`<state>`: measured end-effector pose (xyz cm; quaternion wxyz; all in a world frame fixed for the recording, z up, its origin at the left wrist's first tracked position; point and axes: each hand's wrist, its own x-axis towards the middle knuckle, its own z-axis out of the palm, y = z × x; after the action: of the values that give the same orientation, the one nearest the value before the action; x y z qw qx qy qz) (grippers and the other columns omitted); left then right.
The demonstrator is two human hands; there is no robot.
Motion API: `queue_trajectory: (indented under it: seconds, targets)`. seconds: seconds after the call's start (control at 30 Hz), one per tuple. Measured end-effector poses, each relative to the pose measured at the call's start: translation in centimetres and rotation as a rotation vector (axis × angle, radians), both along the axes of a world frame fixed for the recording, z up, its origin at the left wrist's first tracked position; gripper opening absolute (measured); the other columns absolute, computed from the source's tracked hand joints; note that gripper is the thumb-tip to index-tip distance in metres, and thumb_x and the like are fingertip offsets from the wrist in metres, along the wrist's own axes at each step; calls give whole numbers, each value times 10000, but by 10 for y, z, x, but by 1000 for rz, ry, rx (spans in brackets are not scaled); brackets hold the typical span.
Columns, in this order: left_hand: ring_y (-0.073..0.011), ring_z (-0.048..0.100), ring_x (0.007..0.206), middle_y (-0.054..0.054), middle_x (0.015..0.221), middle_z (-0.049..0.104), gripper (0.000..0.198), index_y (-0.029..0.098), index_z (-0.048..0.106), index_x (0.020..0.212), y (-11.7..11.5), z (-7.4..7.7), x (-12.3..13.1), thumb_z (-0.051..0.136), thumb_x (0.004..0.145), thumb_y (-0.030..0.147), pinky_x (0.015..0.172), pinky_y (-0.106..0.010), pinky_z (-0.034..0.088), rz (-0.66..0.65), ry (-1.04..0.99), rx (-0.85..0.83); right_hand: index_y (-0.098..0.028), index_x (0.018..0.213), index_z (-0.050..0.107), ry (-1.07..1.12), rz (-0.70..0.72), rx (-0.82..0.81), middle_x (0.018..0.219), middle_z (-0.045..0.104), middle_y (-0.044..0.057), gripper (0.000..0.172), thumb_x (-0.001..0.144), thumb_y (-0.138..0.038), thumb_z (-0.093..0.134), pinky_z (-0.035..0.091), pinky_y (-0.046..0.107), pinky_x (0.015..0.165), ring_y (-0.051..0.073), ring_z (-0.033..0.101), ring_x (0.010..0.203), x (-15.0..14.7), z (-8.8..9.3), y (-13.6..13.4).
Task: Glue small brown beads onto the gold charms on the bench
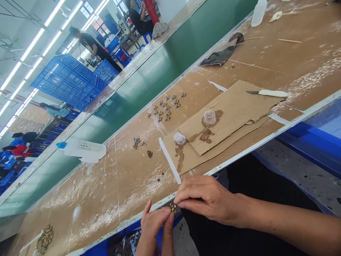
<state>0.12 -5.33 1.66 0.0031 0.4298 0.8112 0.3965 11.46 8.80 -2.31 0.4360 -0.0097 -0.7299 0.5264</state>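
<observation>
The left hand (155,221) and right hand (209,199) both pinch the trinket (173,207), probably light and stiff, best held by its left and right edges.

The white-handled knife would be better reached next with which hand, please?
Probably the right hand: it looks nearer the knife than the left hand, though both are occupied at a small piece.

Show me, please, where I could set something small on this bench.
Room shows between the lying bottle and small brown pile, and between the dark cloth and knife. It is crowded among the blue figures, around the clear cup on the cardboard, and where the left hand and right hand hold a small piece.
</observation>
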Motion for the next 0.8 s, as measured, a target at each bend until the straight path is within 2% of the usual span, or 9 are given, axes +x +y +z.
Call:
queue_trajectory:
  seconds: [0.17, 0.37, 0.53, 0.8]
  targets:
    - [-183, 677, 689, 27, 679, 708, 168, 304, 662, 661, -5, -7, -5, 581, 808, 321, 933, -448, 499, 42, -130, -97, -93, 877, 658, 24, -5, 2, 772, 666, 45, 131, 854, -169, 553, 492, 153, 705, 58, 604, 736, 5, -4, -2]
    - [-183, 680, 662, 26, 702, 719, 111, 302, 676, 797, -12, -15, -6, 582, 813, 358, 811, -408, 570, 68, -226, -43, -90, 862, 656, 33, 19, 22, 779, 664, 48, 123, 852, -146, 546, 496, 153, 712, 59, 604, 744, 7, -6, -2]
    - [-188, 684, 636, 29, 677, 719, 144, 293, 679, 855, -13, -18, -9, 579, 817, 390, 792, -416, 580, 102, -231, -38, -98, 847, 656, 58, 20, -1, 767, 662, 46, 128, 856, -147, 538, 498, 141, 703, 52, 604, 730, 6, -5, -3]
    - [-187, 684, 618, 11, 635, 714, 197, 275, 659, 684, -13, -26, -21, 573, 825, 384, 812, -427, 566, 128, -316, -49, -114, 827, 659, 54, 45, -114, 732, 655, 34, 141, 861, -162, 531, 497, 142, 678, 49, 600, 696, 6, -4, -6]
